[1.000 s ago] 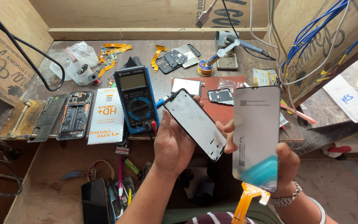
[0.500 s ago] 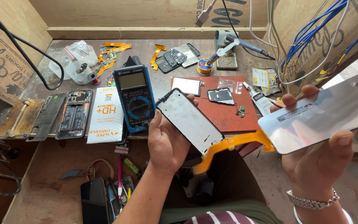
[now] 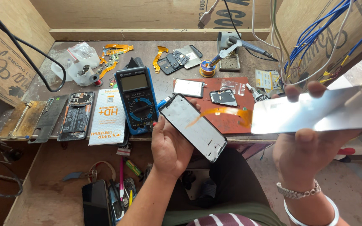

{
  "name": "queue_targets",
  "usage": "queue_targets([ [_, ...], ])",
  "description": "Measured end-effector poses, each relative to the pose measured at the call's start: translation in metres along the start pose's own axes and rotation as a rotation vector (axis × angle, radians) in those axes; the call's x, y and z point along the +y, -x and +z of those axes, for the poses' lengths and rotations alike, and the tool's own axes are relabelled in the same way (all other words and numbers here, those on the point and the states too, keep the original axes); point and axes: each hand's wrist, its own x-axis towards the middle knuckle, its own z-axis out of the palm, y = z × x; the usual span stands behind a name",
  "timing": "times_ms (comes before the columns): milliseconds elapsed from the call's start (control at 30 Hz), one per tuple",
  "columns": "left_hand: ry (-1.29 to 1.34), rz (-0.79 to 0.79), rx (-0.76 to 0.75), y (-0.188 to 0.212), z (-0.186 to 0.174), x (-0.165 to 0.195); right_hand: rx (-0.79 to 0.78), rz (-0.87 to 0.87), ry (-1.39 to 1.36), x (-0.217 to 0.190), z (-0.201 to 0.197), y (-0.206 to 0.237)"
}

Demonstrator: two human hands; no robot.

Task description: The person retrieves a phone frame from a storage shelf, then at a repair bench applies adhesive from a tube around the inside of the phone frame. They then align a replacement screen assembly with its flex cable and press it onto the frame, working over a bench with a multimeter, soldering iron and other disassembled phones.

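Two hands, phone frame and detached display panel above a repair bench.

Left hand (image 3: 170, 146) clamped on phone frame (image 3: 192, 127); frame's long axis runs diagonally, top end up-left near multimeter (image 3: 137, 99), bottom end down-right; right hand (image 3: 304, 144) pinches display panel (image 3: 319, 111) between thumb and fingers, panel long axis near horizontal, tilted up to the right; orange flex cable (image 3: 227, 113) trails left from panel over red mat (image 3: 231, 106).

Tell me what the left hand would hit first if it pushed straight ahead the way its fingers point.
Likely the blue multimeter. The left hand holds the phone frame and points up toward the bench; the meter's lower edge lies just beyond the fingers, though depth is unclear.
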Motion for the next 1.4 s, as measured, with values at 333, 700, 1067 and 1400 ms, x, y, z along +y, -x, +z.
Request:
queue_targets([
  [333, -0.033, 0.092, 0.014, -0.008, -0.008, 0.013, -0.081, 0.095, 0.168, -0.026, -0.013, 0.035],
  [700, -0.016, 0.143, 0.032, -0.013, -0.010, 0.021, -0.130, 0.142, 0.157, -0.041, -0.021, 0.037],
  [1067, -0.046, 0.153, 0.000, -0.012, -0.008, 0.025, -0.150, 0.185, 0.193, -0.041, -0.032, 0.034],
  [1400, -0.088, 0.162, -0.020, -0.012, -0.009, 0.025, -0.237, 0.216, 0.239, -0.041, -0.027, 0.028],
])
